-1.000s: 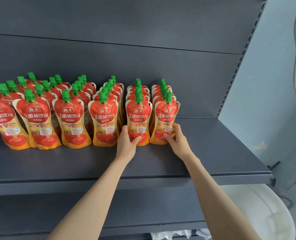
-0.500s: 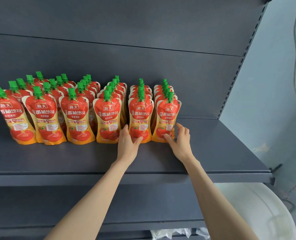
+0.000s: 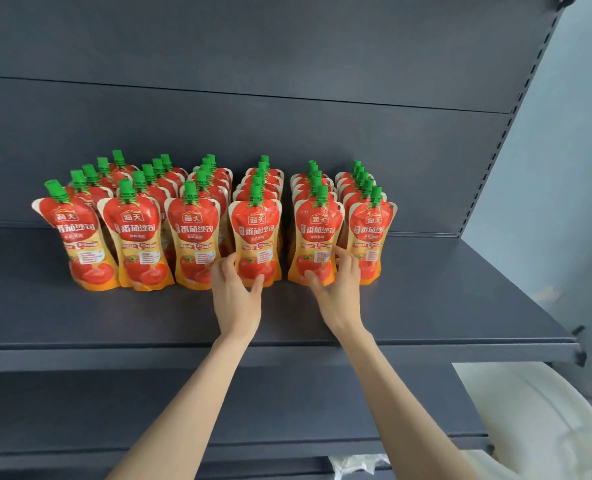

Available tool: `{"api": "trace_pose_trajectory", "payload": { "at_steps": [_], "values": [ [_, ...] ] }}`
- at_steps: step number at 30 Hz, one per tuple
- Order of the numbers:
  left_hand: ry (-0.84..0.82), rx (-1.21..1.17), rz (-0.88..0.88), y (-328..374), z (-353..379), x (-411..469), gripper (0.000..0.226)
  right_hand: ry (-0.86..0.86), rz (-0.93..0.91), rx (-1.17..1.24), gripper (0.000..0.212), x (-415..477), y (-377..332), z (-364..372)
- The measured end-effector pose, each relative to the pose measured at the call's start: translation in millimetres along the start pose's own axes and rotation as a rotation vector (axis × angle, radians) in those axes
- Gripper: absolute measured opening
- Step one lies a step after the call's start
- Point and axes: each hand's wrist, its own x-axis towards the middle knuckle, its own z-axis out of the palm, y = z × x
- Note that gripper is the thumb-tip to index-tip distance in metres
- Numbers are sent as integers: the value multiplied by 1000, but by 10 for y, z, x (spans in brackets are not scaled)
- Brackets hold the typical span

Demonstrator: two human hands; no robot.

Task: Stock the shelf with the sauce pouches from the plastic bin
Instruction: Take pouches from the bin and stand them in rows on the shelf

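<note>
Red and orange sauce pouches with green caps stand in several rows, front to back, on the dark grey shelf (image 3: pixel 426 306). My left hand (image 3: pixel 235 299) grips the base of the fourth front pouch (image 3: pixel 256 233), thumb on its front and fingers at its left side. My right hand (image 3: pixel 339 296) grips the base of the fifth front pouch (image 3: pixel 317 237), thumb on the front and fingers between it and the sixth front pouch (image 3: pixel 370 233). A white plastic bin (image 3: pixel 536 427) sits low at the right; its inside is not visible.
The shelf's right part beyond the pouches is bare up to the slotted upright (image 3: pixel 488 168). Another shelf board (image 3: pixel 114 410) lies below. Crumpled clear plastic (image 3: pixel 356 465) shows at the bottom edge. A pale wall is at the right.
Both hands have shifted one row to the left: the left from the fifth front pouch to the fourth, the right from the sixth to the fifth. The camera view has panned left.
</note>
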Motion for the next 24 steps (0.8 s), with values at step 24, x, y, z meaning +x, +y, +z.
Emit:
{"api": "trace_pose_trajectory", "payload": {
  "at_steps": [24],
  "values": [
    [-207,63,-36,-128,33,273,56,71,228,-299,67,173,-64,325]
  ]
}}
